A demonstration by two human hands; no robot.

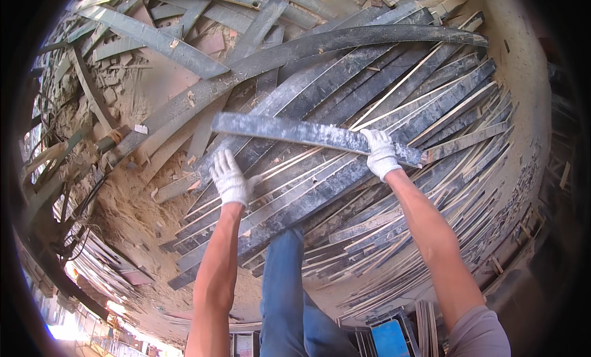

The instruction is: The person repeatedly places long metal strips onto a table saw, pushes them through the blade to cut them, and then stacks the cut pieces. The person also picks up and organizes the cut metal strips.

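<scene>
My right hand (381,155), in a white knit glove, is closed around a short dark plank (289,130) near its right end. Pale, scuffed patches mark the plank's face. It slants slightly down to the right above a heap of long dark wooden strips (295,206). My left hand (229,180), gloved the same way, has its fingers stretched out below the plank's left part, apart from it. Strips of the heap lie beneath this hand; whether it touches them I cannot tell.
A long curved board (295,49) arches across the far side. Tangled boards and rubble (104,74) lie at the far left, with sandy ground (135,212) below. More thin strips (98,261) are stacked at the left. A blue panel (389,339) is beside my legs.
</scene>
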